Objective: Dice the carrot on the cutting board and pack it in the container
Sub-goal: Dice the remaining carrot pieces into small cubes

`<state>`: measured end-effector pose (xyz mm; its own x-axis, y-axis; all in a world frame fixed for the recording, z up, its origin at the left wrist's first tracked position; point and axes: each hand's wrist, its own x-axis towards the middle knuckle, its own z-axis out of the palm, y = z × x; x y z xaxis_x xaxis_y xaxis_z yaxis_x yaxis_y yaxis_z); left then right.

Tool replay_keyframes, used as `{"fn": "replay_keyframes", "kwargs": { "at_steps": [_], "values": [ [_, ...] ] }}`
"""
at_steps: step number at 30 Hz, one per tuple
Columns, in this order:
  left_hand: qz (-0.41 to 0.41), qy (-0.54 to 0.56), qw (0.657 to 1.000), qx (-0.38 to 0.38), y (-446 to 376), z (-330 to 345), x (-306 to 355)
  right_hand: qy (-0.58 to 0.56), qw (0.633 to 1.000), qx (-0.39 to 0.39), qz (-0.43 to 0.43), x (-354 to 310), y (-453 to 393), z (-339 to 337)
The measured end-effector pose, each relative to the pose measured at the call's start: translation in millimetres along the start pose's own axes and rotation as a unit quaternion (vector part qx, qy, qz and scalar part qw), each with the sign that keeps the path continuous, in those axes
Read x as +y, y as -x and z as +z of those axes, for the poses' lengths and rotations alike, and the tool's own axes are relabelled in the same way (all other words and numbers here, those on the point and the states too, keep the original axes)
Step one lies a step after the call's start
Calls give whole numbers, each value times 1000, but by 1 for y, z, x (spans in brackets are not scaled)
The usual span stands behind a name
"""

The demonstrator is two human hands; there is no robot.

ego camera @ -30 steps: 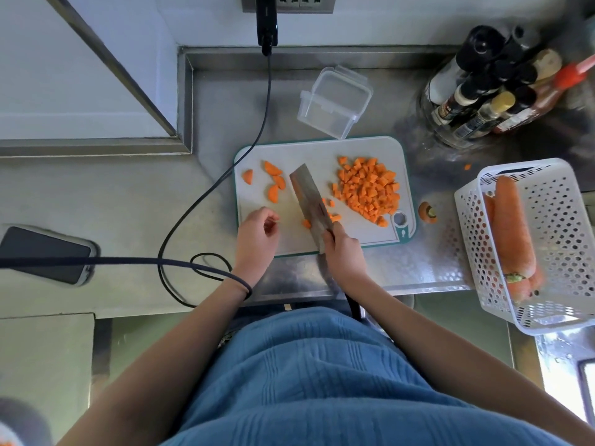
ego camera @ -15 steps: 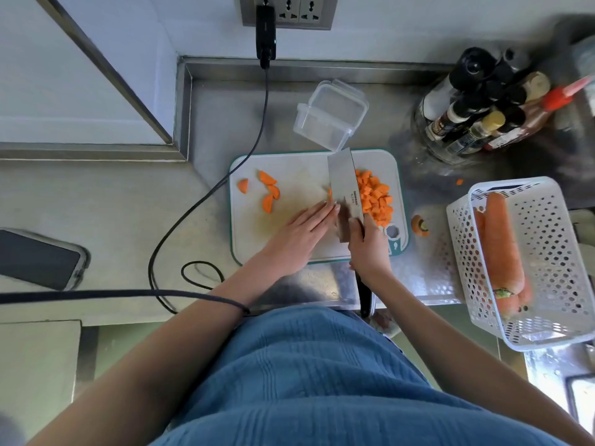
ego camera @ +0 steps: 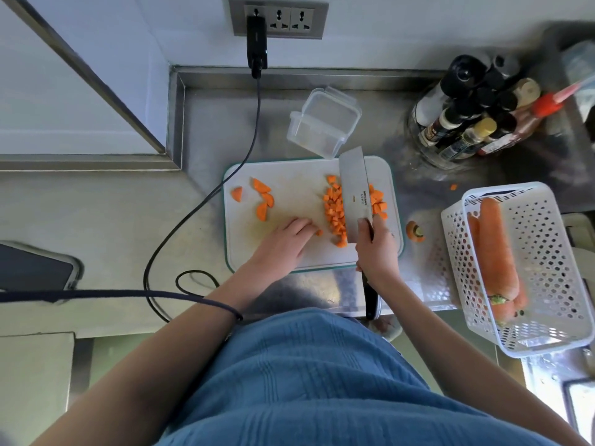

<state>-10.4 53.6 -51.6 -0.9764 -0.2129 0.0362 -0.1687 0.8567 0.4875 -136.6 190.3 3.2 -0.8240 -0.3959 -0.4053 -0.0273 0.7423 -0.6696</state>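
From the head view, you are standing over the cutting board [ego camera: 289, 249] on the steel worktop [ego camera: 128, 204], and the step in hand looks like gathering: the dicing is mostly done and you are herding the cubes together. Your right hand [ego camera: 375, 252] is clenching its grip around the knife [ego camera: 354, 194] handle, and the broad blade is lying across the pile of dice [ego camera: 336, 210], with cubes showing on both sides of it. Your left hand [ego camera: 285, 243] is resting flat on the board with its grip released, fingers reaching toward a stray cube just beside the pile.

Four larger pieces [ego camera: 262, 197] are sitting well apart from the pile at the board's left end (they are too big to count as diced, I would judge). The container [ego camera: 322, 123] is waiting open and empty just beyond the board's far edge, near the blade's tip. A carrot end [ego camera: 415, 231] is lying on the worktop off the right edge, and whole carrots are sitting in the basket [ego camera: 547, 268].

So the next move, as I read it, is calling for one of two things: either you are bringing those four pieces under the blade, or you are scooping the pile onto the flat of the knife and carrying it to the container. For the scoop, keep your left palm close against the dice so none roll off.
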Motion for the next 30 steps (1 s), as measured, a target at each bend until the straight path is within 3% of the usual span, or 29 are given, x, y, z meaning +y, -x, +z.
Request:
{"fn": "replay_keyframes", "kwargs": {
  "at_steps": [3, 8, 12, 18, 22, 26, 30],
  "values": [
    [-59, 52, 997, 22, 9, -8, 1, 17, 999, -21, -38, -4, 5, 9],
    [-232, 34, 963, 135, 5, -34, -37, 24, 997, -47, -53, -6, 11, 17],
    [-330, 52, 936, 106, -3, -42, -55, 28, 997, -56, -45, -1, 8, 21],
    [-241, 126, 961, 45, 0, -39, -48, 21, 997, -65, -44, -6, 6, 24],
    [-229, 192, 954, 15, 7, -44, -45, 25, 997, -63, -48, -10, 4, 25],
    [-174, 77, 976, 104, -1, -53, -70, 22, 996, -68, -43, -13, 0, 26],
    [-97, -23, 995, 7, -24, -59, -90, 22, 997, -64, -40, -13, -4, 26]
  ]
}}
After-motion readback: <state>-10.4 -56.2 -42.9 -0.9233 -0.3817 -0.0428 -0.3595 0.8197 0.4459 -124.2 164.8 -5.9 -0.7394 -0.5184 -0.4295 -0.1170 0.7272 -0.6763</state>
